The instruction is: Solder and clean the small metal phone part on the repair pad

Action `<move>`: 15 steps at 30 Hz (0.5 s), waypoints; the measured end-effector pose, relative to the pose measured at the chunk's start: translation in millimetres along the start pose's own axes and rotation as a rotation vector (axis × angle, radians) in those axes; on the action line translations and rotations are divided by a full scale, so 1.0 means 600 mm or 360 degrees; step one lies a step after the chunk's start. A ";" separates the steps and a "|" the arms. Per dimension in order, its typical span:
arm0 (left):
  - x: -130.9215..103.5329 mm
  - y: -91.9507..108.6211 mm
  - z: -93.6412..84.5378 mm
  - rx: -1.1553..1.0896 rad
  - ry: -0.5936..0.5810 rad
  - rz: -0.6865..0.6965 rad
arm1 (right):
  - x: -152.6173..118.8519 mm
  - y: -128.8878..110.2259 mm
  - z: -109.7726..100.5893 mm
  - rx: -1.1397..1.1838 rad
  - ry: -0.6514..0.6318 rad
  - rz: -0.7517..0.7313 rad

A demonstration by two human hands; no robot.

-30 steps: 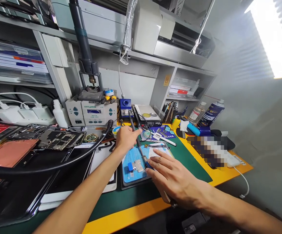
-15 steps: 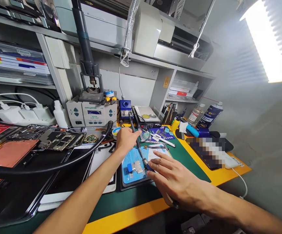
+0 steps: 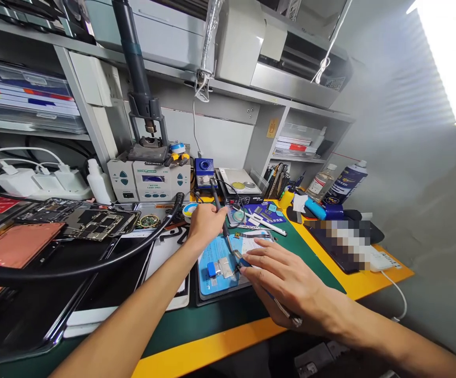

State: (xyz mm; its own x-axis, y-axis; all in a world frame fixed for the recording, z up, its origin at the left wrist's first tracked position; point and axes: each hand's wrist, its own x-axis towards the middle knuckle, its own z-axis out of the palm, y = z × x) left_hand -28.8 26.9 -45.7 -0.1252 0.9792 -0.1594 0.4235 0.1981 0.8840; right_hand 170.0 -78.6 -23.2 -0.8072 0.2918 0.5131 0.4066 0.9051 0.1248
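Note:
My left hand is closed around a soldering iron, its tip pointing down toward my right fingers. My right hand is closed on a slim metal tool that looks like tweezers; its rear end sticks out below the palm and its front is mostly behind the fingers. Where the iron and the fingertips meet is a small metallic part, too small to make out. Just left of it, a silver piece with a blue end lies on the light-blue work pad.
Left of the pad lie a tablet-like panel, a thick black hose and phone circuit boards. A rework station stands behind. Toward the back are a white pen-like tool, tools in a holder and a spray can.
The view has shifted slightly. My right hand has turned a little, and more of the metal tool's rear end shows beneath it. My left hand keeps its hold on the soldering iron.

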 end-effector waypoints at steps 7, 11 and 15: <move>0.006 -0.005 0.003 -0.0031 -0.0028 -0.0013 | 0.004 -0.001 0.000 -0.0075 -0.0081 -0.0182; 0.008 -0.006 0.003 -0.0043 -0.0038 -0.0003 | 0.003 0.002 -0.002 -0.0023 -0.0103 -0.0085; 0.013 -0.011 0.004 -0.0072 -0.0045 0.0021 | -0.001 0.006 0.008 -0.0084 -0.0042 -0.0103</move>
State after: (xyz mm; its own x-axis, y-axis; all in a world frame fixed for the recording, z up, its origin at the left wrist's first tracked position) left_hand -30.1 33.2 -53.7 -0.0941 0.9827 -0.1596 0.3839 0.1837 0.9049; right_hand 170.1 -74.1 -27.0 -0.8432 0.2421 0.4801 0.3746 0.9050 0.2017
